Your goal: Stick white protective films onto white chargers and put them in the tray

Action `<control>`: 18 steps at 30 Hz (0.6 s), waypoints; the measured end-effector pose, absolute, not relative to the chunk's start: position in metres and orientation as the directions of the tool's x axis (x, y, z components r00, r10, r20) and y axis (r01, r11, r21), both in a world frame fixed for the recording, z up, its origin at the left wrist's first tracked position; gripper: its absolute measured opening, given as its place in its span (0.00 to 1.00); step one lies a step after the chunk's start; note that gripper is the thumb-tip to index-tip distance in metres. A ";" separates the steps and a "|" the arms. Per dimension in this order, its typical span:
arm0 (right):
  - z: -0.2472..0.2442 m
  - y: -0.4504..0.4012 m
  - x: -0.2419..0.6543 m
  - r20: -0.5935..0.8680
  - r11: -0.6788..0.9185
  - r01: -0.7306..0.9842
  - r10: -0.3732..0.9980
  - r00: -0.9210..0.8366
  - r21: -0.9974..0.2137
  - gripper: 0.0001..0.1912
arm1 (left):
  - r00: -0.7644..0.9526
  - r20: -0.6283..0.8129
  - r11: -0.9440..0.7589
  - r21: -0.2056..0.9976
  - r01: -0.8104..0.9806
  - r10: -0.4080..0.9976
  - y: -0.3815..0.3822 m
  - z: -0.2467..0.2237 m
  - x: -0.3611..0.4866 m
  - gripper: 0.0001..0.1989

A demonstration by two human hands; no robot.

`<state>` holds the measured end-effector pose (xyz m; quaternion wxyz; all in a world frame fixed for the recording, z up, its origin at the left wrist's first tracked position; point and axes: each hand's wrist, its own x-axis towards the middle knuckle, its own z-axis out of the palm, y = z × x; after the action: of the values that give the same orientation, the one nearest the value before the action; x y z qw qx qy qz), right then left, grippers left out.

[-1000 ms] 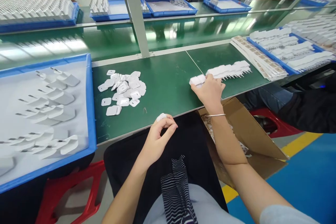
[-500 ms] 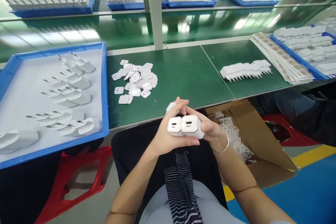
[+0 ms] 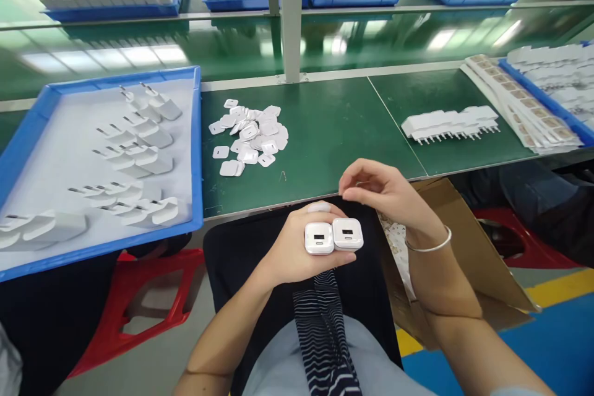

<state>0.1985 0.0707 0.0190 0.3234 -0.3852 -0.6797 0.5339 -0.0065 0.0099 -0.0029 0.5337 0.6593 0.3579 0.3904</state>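
Two white chargers sit side by side in my left hand, their port faces toward me. My left fingers wrap around them, and a white covering shows on one finger. Just right of and above them is my right hand, its fingers curled with thumb and fingertips close together; whether anything small is between them is hidden. A pile of white port plates lies on the green table ahead. Farther right stands a row of white chargers with their pins toward me.
At left, a blue tray holds several chargers. Label strips and another blue tray are at right. An open cardboard box stands below the table edge. A post rises ahead; other people's hands are beyond it.
My right hand has let go of the chargers and moved up and to the right. My left hand still holds both. The view has shifted slightly.
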 end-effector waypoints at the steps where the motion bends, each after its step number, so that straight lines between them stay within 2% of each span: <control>1: 0.023 0.072 0.195 0.023 0.171 0.220 0.836 -0.548 -0.961 0.10 | 0.453 0.120 -0.172 0.982 0.076 0.883 0.009 -0.002 -0.006 0.13; 4: 0.025 0.075 0.183 -0.032 0.209 0.261 0.721 -0.692 -0.942 0.08 | 0.454 0.089 -0.163 0.978 0.127 0.886 0.006 0.000 -0.007 0.11; 9: 0.017 0.082 0.180 -0.040 0.210 0.229 0.648 -0.761 -0.950 0.08 | 0.512 0.059 -0.117 0.990 0.082 0.857 0.001 0.001 -0.011 0.14; 12: 0.017 0.081 0.182 0.008 0.334 0.286 0.663 -0.748 -0.898 0.05 | 0.503 0.026 -0.065 0.996 0.060 0.864 0.000 -0.001 -0.013 0.17; 18: 0.024 0.078 0.184 0.119 0.510 0.280 0.617 -0.778 -0.813 0.10 | 0.543 -0.068 0.004 0.993 0.119 0.837 0.002 -0.003 -0.019 0.19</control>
<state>0.1844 0.0782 0.0244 0.2017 -0.2654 -0.8451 0.4179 -0.0193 0.0018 -0.0029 0.6018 0.6398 0.3736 0.2980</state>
